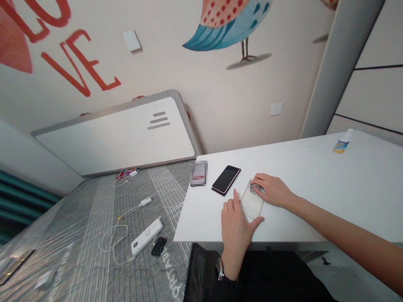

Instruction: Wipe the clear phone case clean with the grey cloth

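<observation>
Your left hand steadies the clear plastic phone case at the white table edge, fingers together; your right hand pinches its top. A careless tug could slide it off

A small bottle stands at the far right of the white table. Left of the table, a white power bank and cables lie on a grey mattress.

A bedroom at home: a plastic-wrapped mattress with a white headboard sits beside a white desk, under a painted bird mural.
</observation>
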The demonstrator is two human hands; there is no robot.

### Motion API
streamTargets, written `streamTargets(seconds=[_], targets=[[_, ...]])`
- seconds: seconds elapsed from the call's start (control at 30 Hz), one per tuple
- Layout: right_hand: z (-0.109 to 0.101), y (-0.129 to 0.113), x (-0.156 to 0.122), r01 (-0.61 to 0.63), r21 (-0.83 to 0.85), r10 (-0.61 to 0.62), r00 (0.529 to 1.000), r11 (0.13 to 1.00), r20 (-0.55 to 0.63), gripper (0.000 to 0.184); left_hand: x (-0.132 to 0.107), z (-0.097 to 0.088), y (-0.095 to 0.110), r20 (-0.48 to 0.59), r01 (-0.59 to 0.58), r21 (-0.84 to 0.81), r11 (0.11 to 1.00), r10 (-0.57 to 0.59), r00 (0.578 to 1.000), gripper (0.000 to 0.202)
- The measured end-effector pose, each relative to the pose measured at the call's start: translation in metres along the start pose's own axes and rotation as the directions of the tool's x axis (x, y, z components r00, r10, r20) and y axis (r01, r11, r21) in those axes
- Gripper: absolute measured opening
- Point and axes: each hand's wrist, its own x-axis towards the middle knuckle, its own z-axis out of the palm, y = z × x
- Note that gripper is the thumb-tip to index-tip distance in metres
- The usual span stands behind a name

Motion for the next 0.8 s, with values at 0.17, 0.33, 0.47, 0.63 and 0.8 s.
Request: streamTargets(seconds=[0.17, 0.33, 0.47, 0.63, 0.8], targets=[[0.001, -0.001, 0.001, 0.001, 0.03, 0.0, 1.0, 1.0, -0.022, 0.029, -0.001, 0.001, 0.0, 0.019, 0.014, 0.001, 1.0, -0.014, 1.0, 0.113], [0.005, 0.003, 0.001, -0.007, 0.056, 0.009, 0.999, 0.998, -0.043, 0.029, -0.003, 0.002, 0.0, 0.013, 0.02, 0.016, 1.0, -0.02, 1.0, 0.114], [0.007, 0.006, 0.003, -0.011, 0.085, 0.015, 0.999, 0.996, -0.049, 0.028, -0.002, 0.004, 0.001, 0.0, 0.024, 0.029, 0.999, -0.024, 1.0, 0.114], [0.005, -0.011, -0.002, 0.073, 0.135, -0.072, 0.997, 0.988, -0.015, 0.032, 0.0, 0.006, -0.001, -0.022, 0.012, 0.01, 1.0, -0.012, 1.0, 0.115], [-0.005, -0.02, -0.005, 0.262, 0.211, -0.285, 0.954, 0.942, 0.088, 0.019, 0.0, 0.006, -0.002, -0.02, 0.01, -0.005, 1.0, -0.01, 1.0, 0.114]])
